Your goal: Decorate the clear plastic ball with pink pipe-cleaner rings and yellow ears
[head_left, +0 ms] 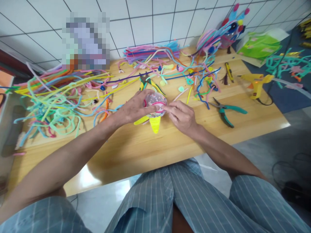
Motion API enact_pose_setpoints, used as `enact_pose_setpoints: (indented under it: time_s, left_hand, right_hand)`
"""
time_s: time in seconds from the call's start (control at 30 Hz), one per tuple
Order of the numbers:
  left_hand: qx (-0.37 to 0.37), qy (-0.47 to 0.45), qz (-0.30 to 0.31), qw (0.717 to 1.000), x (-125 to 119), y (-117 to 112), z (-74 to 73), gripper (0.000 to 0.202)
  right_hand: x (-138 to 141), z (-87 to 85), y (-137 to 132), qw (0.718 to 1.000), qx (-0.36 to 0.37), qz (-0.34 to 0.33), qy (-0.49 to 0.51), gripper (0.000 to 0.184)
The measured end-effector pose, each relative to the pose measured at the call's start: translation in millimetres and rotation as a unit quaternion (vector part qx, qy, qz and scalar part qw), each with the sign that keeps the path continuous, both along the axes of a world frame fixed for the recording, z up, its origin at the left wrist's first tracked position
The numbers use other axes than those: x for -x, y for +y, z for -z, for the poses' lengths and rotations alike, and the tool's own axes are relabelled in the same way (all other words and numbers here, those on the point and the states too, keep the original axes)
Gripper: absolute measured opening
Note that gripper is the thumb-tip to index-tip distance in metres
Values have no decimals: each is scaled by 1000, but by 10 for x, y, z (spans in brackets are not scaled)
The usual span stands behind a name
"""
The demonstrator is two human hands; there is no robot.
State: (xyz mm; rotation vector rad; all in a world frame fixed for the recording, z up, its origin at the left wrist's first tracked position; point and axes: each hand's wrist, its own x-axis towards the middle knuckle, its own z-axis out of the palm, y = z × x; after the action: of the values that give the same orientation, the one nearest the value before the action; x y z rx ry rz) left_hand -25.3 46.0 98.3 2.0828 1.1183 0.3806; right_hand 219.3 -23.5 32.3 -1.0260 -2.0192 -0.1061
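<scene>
Near the middle of the wooden table is a clear round ball (157,98) with speckles inside and a pink strip (159,104) across its front. Two yellow pointed pieces (155,124) stick out below it. My left hand (134,108) wraps the ball from the left, its thumb lying across the front. On the right side, my right hand (181,116) is closed, with its fingertips pinched at the end of the pink strip. Just behind the ball lie green-and-yellow handled pliers (145,79), partly hidden by my left hand.
Tangled pipe cleaners (60,113) cover the table's left side, and a bundle of them (150,53) lies along the tiled wall. To the right are teal-handled pliers (225,111), a yellow glue gun (257,84), a utility knife (229,72) and a green packet (259,47).
</scene>
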Motion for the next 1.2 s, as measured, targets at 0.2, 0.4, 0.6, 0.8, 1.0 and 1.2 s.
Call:
enact_pose_setpoints:
  time_s: [0.2, 0.4, 0.6, 0.8, 1.0, 1.2]
  left_hand:
    - [12, 2, -1, 1000, 71, -46, 49, 79]
    - [33, -41, 12, 999, 144, -7, 89, 80]
    - [71, -44, 23, 996, 152, 71, -13, 67]
    - [40, 34, 47, 998, 79, 222, -99, 81]
    - [34, 68, 56, 996, 4, 210, -185, 68]
    - [59, 17, 5, 998, 7, 98, -141, 59]
  right_hand:
    - [10, 49, 42, 998, -55, -31, 25, 36]
    - [14, 40, 53, 999, -28, -32, 14, 37]
    - [40, 22, 59, 999, -32, -22, 10, 32]
    - [75, 26, 86, 998, -48, -23, 16, 31]
    - [70, 32, 113, 998, -35, -32, 50, 31]
    - [29, 45, 124, 996, 0, -36, 84, 30]
